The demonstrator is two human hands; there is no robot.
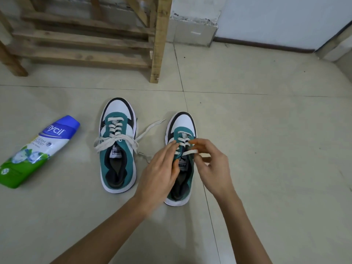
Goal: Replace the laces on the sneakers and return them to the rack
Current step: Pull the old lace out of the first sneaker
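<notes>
Head view: both hands were caught at work on the right-hand sneaker (183, 128), which was stood on the tiled floor (266, 130) with its toe pointed away, just beside its partner. The left hand (162, 170) was laid along the inner side of the lacing, fingers fairly straight and thumb pressed near the tongue. Nothing was seen gripped in it, and it was judged to be placed there to pin the shoe down against the pull. The right hand (211, 164) was curled, and a flat white lace (188, 153) was pinched between thumb and fingertips close to the upper eyelets. It was held short, it seemed, so that the end could be steered. Blur was noted on those fingers, so the exact pinch could not be made out.

Crossed rows were seen most of the way up this shoe; the top was judged unfinished.

The left-hand sneaker (118, 147) was seen laced through but untied, its loose ends (152, 125) trailed across the floor toward the other shoe. A wooden rack (85, 40) was stood behind, well apart from the pair, where both shoes were to be returned. A powder bottle (38, 151) was left lying on its side, off to the left.

The job was judged well past halfway: the threading was to be finished, and only then the pair lifted back.
</notes>
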